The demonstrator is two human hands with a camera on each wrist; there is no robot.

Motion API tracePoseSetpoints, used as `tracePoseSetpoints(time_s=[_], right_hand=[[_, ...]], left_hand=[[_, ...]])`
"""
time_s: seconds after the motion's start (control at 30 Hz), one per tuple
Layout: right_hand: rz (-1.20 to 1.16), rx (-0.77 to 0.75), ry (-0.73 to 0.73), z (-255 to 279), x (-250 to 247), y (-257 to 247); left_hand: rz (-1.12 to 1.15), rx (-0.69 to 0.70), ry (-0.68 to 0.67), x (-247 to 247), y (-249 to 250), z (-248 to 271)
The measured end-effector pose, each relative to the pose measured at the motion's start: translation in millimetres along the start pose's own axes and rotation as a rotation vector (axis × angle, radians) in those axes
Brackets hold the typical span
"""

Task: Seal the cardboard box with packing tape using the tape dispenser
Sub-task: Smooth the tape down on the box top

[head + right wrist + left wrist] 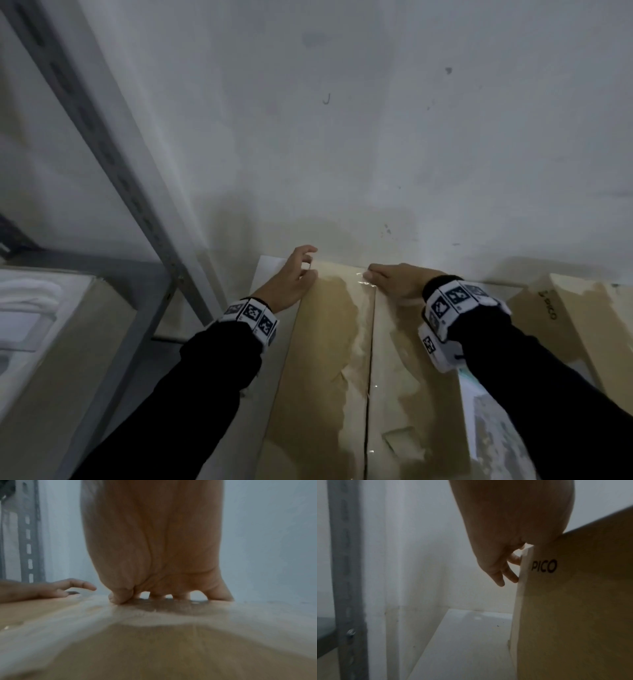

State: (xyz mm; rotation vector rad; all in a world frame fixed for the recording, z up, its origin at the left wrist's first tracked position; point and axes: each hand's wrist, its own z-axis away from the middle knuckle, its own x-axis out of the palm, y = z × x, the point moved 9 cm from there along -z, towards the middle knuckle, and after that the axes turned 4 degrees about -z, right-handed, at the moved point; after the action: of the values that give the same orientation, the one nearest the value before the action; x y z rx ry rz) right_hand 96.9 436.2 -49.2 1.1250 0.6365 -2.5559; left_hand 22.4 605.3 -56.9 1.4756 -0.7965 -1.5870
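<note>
The cardboard box (pixel 325 359) lies before me with both top flaps down, the seam (pixel 369 377) running away from me. Clear packing tape (pixel 363 279) glints on the seam at the far edge. My right hand (pixel 394 279) lies flat on the box top there, its fingertips (pixel 120 597) pressing the tape end over the far edge. My left hand (pixel 294 277) rests on the far left corner, thumb on top and fingers (pixel 501 577) loosely bent beside the far face. The box side (pixel 573 601) reads PICO. No tape dispenser is in view.
A grey slotted shelf upright (pixel 113 164) rises at the left, with an open carton (pixel 68 342) holding white items below it. Another cardboard box (pixel 565 318) stands at the right. A white wall (pixel 342 120) is close behind, and the box sits on a white surface (pixel 462 642).
</note>
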Motion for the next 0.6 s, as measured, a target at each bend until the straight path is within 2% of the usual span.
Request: tracePoseSetpoints(time_s=[0.27,0.43,0.53,0.6], right_hand=[[-0.002,-0.007,0.039,6,-5,5],[-0.051,0.099,0.114,34,-11,48],[-0.268,0.127,0.092,48,2,68],[-0.286,0.104,0.104,48,2,68]], left_hand=[[-0.168,-0.059,0.009,2,5,-10],[-0.084,-0.121,0.127,3,3,-3],[-0.043,-0.103,0.189,5,5,0],[0.008,-0.103,0.218,6,3,3]])
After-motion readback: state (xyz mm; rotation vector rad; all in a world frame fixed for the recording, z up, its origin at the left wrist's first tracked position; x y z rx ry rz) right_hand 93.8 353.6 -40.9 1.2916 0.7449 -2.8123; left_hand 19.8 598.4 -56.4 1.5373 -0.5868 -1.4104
